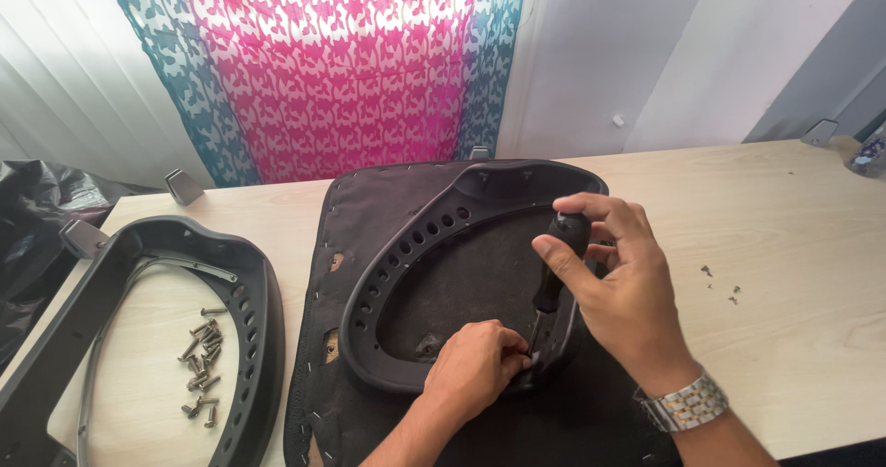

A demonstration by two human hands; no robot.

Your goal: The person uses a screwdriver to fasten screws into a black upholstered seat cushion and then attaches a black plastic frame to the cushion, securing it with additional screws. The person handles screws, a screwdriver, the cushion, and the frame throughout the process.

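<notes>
R hand (pixel 616 282) fingers grip screwdriver (pixel 556 269); L hand (pixel 475 365) fingers pinch its tip at frame (pixel 397 255) edge.

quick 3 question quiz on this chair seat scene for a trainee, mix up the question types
1. True or false: the right hand grips the black handle of a screwdriver that stands upright over the black plastic frame.
2. Multiple choice: where does the pile of loose screws lie? A) on the dark seat pad B) on the table inside the second black frame C) in the left hand
3. Fill in: the left hand pinches at the lower end of the ____.

Key
1. True.
2. B: the screws lie on the wooden table, ringed by the second frame at left, not on the seat pad.
3. Screwdriver, at its tip by the frame's near edge.
</notes>
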